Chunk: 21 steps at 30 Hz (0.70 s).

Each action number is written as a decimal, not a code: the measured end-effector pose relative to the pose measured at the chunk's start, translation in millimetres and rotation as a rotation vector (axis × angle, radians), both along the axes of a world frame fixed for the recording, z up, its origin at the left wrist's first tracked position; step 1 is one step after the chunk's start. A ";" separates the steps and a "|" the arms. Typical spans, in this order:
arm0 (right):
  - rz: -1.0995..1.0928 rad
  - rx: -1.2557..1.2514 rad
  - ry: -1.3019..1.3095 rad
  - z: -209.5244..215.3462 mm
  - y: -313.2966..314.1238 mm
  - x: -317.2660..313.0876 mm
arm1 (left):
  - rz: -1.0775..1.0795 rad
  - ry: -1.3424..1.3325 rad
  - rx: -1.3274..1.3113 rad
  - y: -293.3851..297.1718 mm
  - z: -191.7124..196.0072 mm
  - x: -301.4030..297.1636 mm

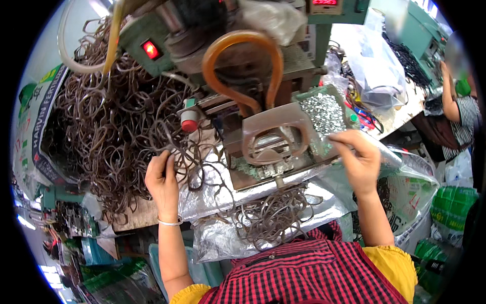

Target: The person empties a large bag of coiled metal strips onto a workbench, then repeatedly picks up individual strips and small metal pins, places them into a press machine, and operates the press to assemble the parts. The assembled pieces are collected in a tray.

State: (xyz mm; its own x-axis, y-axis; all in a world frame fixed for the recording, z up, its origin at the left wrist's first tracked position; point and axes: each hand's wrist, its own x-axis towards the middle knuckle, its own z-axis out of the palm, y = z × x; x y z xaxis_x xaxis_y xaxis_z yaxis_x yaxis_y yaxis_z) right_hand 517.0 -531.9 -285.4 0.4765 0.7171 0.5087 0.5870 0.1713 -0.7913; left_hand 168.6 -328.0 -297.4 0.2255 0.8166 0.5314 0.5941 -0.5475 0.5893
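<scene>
My left hand is at the right edge of a large heap of brown bent loops. Its fingers are pinched together on one of these loops, beside others lying loose. My right hand is at the near right edge of a green tray holding many small shiny metal pieces. Thumb and forefinger are pressed together there; anything between them is too small to make out. Between my hands stands a bench press, with a brown rounded frame at its work spot.
A smaller pile of brown loops lies on silvery sheeting in front of me. Left of the press is a red push button; an orange tube arches above. Clear plastic bags lie at back right, near another person.
</scene>
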 end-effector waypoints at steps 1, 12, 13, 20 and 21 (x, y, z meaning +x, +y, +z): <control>0.071 0.059 -0.079 14.1 15.7 -8.7 | 0.005 -0.084 -0.013 3.9 -5.1 1.7; 0.268 0.188 0.769 6.0 83.0 -56.2 | -0.204 -0.523 0.352 -25.5 17.2 55.9; 0.287 0.198 0.814 8.1 83.4 -57.3 | -0.378 -0.591 0.403 -29.0 41.0 64.0; 0.304 0.103 0.981 41.8 75.3 -81.8 | -0.203 -0.514 0.527 -24.9 75.3 90.5; 0.334 0.095 0.881 47.0 64.1 -85.4 | -0.345 -0.486 0.537 -31.2 70.2 84.0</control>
